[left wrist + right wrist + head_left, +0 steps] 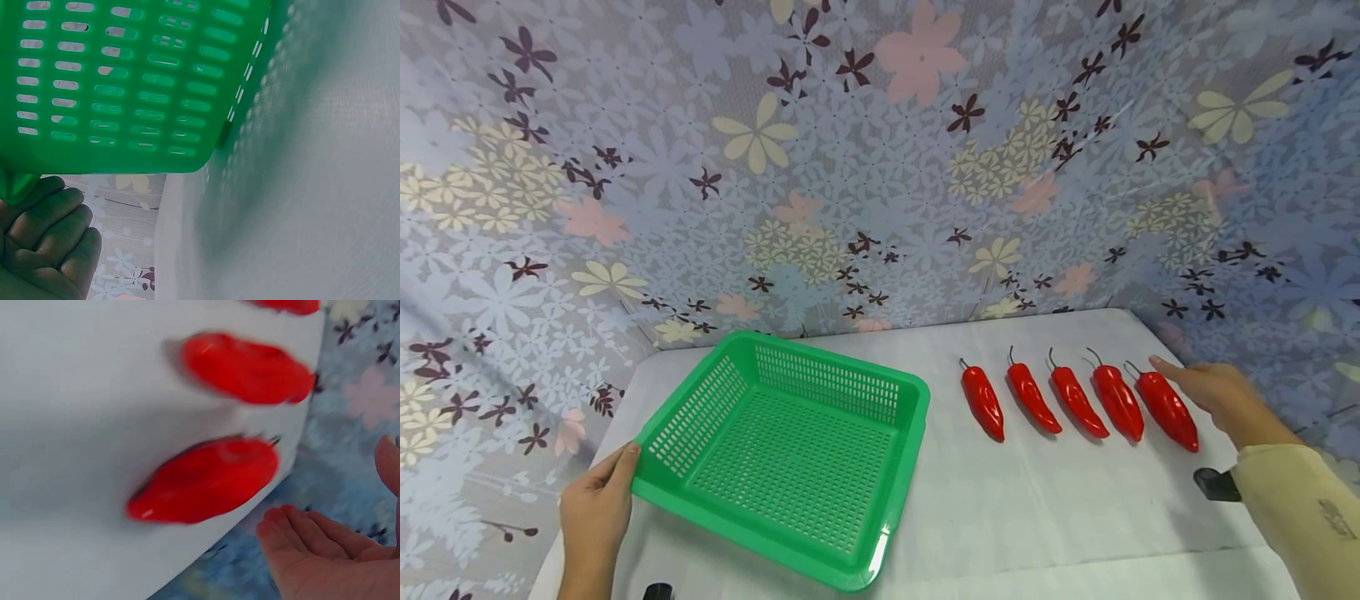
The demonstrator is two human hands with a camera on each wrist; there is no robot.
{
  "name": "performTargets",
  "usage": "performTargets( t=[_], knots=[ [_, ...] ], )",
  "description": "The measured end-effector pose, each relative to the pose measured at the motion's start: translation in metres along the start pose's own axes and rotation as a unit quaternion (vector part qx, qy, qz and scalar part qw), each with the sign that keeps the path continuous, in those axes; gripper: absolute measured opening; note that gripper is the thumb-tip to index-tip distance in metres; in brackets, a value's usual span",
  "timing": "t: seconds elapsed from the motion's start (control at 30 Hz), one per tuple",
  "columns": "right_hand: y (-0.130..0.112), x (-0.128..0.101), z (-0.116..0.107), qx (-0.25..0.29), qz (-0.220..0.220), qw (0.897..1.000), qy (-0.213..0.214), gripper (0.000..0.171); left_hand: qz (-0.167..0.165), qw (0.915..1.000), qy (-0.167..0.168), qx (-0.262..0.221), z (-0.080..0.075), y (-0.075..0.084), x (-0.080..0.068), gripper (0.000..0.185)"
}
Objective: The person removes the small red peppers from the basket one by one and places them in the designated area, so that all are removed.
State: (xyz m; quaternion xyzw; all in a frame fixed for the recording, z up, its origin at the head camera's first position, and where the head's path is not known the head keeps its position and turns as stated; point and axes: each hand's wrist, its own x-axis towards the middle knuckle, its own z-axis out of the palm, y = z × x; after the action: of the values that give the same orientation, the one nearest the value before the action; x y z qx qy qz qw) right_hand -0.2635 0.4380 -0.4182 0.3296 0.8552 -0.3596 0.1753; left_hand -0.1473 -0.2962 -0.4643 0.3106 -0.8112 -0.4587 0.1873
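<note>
A green plastic basket (737, 530) with slotted walls and a perforated floor stands on the left part of the table, nothing in it. My left hand (597, 504) pinches its left corner rim between thumb and fingers; the left wrist view shows the curled fingers (53, 234) under that rim. On the right, several red chili peppers lie in a row, stems away from me. My right hand (1217, 392) is beside the rightmost pepper (1168, 408), thumb and fingers spread, holding nothing. In the right wrist view a gap separates the fingertips (278, 522) from this pepper (206, 481).
A white cloth covers the table (1015, 508). Behind and at both sides hangs flower-patterned fabric (880, 192), close to the table's edges. The leftmost pepper (982, 402) lies a short way right of the basket. Black wrist-camera parts (1216, 484) show by the right sleeve.
</note>
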Motion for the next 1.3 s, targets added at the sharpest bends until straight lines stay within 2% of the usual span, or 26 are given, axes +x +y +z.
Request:
performTargets(
  t=[0.3,0.53,0.77,1.0,1.2,1.3],
  knots=[
    [-0.04,-0.016,0.012,-0.007,-0.054,0.999,0.001,0.11,0.005,0.9999,0.001,-0.009,0.003,0.0,0.002,0.058],
    [-0.07,-0.035,0.039,-0.009,-0.089,0.996,-0.001,0.103,0.002,0.9999,-0.003,-0.015,0.005,0.0,0.001,0.057],
    [-0.099,-0.068,0.07,-0.028,-0.191,0.98,-0.046,0.103,0.014,0.9999,0.0,-0.002,0.007,0.001,0.001,0.057],
    [-0.111,-0.093,0.093,-0.019,-0.241,0.968,-0.064,0.096,0.022,0.9997,-0.006,0.004,0.01,-0.002,0.003,0.058],
    [-0.118,-0.114,0.113,0.001,-0.272,0.959,-0.076,0.09,0.014,0.9998,-0.004,0.013,0.011,-0.003,0.004,0.059],
    [-0.12,-0.127,0.123,0.006,-0.297,0.952,-0.078,0.084,0.014,0.9996,-0.006,0.022,0.011,-0.003,0.005,0.059]
  ],
)
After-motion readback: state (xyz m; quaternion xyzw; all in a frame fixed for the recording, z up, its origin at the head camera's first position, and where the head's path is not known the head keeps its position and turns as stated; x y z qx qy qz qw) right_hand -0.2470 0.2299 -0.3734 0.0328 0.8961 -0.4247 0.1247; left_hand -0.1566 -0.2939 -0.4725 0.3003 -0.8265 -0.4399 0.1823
